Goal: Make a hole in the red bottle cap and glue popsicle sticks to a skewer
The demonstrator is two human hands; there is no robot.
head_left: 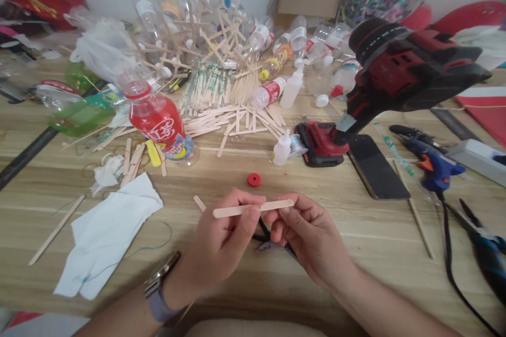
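Note:
A flat wooden stick (237,210) lies level between my two hands, above the wooden table (190,284). My left hand (227,237) pinches its middle between thumb and fingers, and a watch is on that wrist. At the stick's right end, my right hand (306,226) is closed with thumb and fingertips on it. Below the hands is a dark tool (269,245), partly hidden. Just beyond them sits a small red disc (254,179) with a central hole. Another wooden stick (200,203) shows behind my left hand.
A red-labelled bottle (160,126) and white cloth (114,231) are at left. Sticks (213,121) and plastic bottles fill the back. On the right are a red-black drill (399,68), phone (377,168), blue glue gun (440,168) and pliers (484,253).

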